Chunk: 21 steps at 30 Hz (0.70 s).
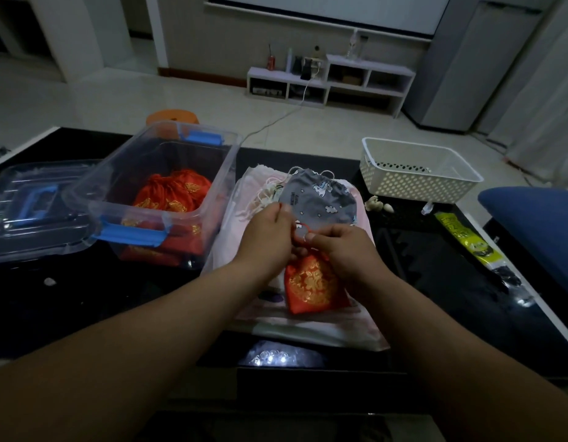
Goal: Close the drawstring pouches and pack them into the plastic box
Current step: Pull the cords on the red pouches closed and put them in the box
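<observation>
No legible text, small print on grey pouch (321, 196) blurred, yellow packet (464, 234) print unreadable

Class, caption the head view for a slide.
Left hand and right hand pinch the drawstring of a red pouch beside the plastic box of packed pouches.

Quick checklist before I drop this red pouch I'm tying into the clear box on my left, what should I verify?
1. Grip on cord: ok. The left hand and the right hand pinch the red cord.
2. Red pouch mouth drawn shut: cannot tell, the hands hide it.
3. Plastic box open: ok, the lid lies off to its left.
4. Room inside: ok, the packed pouches sit low.
5. Everything packed: not ok, the grey pouch lies outside.
</observation>
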Each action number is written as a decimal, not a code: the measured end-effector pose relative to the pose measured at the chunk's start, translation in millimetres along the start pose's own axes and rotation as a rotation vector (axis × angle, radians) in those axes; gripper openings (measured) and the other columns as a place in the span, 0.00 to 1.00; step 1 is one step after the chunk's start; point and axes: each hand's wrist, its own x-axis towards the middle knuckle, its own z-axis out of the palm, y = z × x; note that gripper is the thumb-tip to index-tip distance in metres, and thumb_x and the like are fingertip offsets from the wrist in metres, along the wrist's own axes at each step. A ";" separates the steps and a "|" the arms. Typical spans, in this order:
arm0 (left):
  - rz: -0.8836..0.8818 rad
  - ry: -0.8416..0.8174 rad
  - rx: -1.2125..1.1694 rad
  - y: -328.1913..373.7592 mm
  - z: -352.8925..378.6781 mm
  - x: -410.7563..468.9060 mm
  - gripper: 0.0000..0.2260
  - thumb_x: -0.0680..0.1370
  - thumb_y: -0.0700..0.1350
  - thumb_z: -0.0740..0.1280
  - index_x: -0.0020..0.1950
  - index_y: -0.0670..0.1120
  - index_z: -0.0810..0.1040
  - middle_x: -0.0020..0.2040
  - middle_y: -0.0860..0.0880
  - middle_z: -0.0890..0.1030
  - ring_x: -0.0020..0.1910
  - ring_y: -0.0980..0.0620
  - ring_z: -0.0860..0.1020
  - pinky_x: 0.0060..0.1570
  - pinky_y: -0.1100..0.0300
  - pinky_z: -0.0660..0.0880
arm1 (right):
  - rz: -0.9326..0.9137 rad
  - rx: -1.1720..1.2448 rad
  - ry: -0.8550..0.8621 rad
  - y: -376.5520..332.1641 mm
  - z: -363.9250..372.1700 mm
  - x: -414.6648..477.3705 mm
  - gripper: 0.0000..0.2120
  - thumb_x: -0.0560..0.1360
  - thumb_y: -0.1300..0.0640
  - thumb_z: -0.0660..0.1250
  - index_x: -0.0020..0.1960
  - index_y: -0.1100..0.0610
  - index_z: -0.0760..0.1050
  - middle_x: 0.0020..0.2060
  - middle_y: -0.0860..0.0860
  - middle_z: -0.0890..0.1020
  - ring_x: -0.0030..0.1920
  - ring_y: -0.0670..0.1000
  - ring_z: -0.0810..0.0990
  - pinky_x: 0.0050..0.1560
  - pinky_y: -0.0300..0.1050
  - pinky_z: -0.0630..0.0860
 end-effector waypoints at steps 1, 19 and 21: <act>0.013 -0.012 0.038 0.3 -0.8 -0.8 0.15 0.87 0.50 0.55 0.45 0.46 0.73 0.39 0.41 0.81 0.36 0.40 0.83 0.39 0.49 0.80 | -0.001 -0.025 0.012 0.4 -1.6 0.1 0.04 0.73 0.61 0.77 0.42 0.61 0.84 0.37 0.59 0.87 0.39 0.57 0.84 0.48 0.54 0.81; 0.098 0.006 0.277 21.0 -24.3 6.6 0.15 0.86 0.48 0.59 0.48 0.45 0.82 0.36 0.48 0.77 0.36 0.49 0.75 0.39 0.54 0.72 | -0.111 -0.300 -0.127 -14.3 7.5 -11.3 0.03 0.79 0.60 0.73 0.47 0.58 0.84 0.33 0.53 0.85 0.33 0.49 0.82 0.35 0.42 0.78; 0.124 -0.018 0.280 30.1 -25.3 5.5 0.16 0.87 0.49 0.58 0.51 0.43 0.83 0.37 0.48 0.77 0.36 0.52 0.75 0.37 0.59 0.73 | -0.126 -0.347 -0.164 -18.2 5.3 -16.0 0.03 0.79 0.60 0.72 0.49 0.58 0.84 0.37 0.54 0.86 0.34 0.47 0.83 0.35 0.38 0.79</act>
